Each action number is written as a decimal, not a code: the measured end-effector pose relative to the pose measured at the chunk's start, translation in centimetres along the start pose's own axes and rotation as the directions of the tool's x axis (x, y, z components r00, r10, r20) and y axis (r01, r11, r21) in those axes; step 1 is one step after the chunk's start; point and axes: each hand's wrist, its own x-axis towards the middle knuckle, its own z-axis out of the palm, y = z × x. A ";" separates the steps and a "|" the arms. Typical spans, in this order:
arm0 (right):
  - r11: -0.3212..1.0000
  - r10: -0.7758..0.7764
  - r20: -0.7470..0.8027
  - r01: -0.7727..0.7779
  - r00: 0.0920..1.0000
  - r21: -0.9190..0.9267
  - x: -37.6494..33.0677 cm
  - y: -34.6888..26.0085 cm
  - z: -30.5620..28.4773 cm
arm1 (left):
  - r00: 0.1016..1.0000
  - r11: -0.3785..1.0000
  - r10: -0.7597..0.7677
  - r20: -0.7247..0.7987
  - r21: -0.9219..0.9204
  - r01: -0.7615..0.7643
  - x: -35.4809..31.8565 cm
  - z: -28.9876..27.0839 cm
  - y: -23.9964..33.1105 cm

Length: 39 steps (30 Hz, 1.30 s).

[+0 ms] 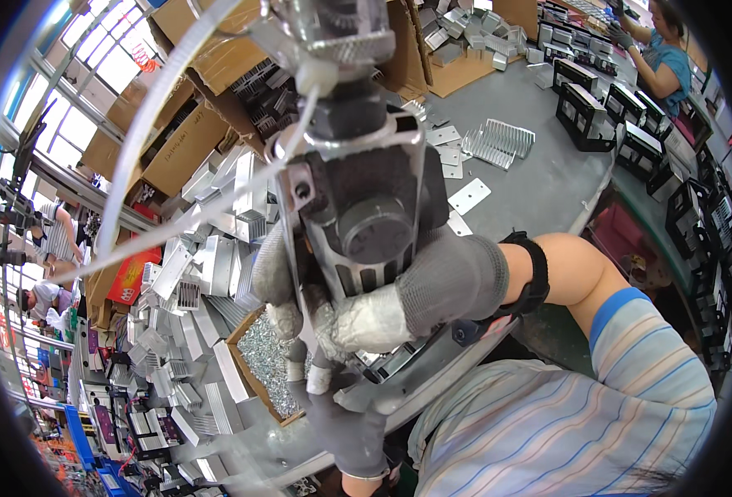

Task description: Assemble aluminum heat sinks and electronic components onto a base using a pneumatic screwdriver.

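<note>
A large black-and-silver power tool [366, 207] hangs upright close in front of me and hides much of the bench. My right hand [432, 290], in a grey glove with white-taped fingers, is closed around its lower body. Below it, my left hand [345, 431], also gloved and taped, has its fingers drawn together near the tool's lower end. What those fingers hold, if anything, is hidden. Beside my left hand lies a partly covered silver-and-black metal frame [395, 360]. A cardboard box [238, 335] of small shiny screws stands just left of my hands.
Silver finned heat sinks [209, 265] are heaped on the left. One heat sink [498, 145] and flat metal plates [469, 195] lie on the grey bench [540, 186]. Black frames [585, 116] line the far right, near another person [664, 62]. Cardboard boxes [184, 149] stand behind.
</note>
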 end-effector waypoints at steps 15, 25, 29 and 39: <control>0.995 0.078 -0.006 -0.077 0.997 0.061 -0.2 1.6 0.2 | 0.996 0.998 -0.032 0.081 -0.048 0.036 -1.2 0.7 -1.5; 0.993 0.059 -0.008 -0.059 0.998 -0.100 0.6 2.4 1.1 | 0.999 0.999 -0.017 0.034 -0.043 0.019 -1.1 1.4 -2.7; 0.992 -0.078 -0.028 0.074 0.997 -0.105 0.1 2.9 1.7 | 0.999 0.993 0.045 0.021 0.110 -0.047 -1.1 1.5 -2.9; 0.923 -0.143 -0.046 0.116 0.989 -0.367 -0.5 4.5 1.9 | 0.998 0.982 0.056 -0.036 0.181 -0.049 -1.8 2.0 -3.2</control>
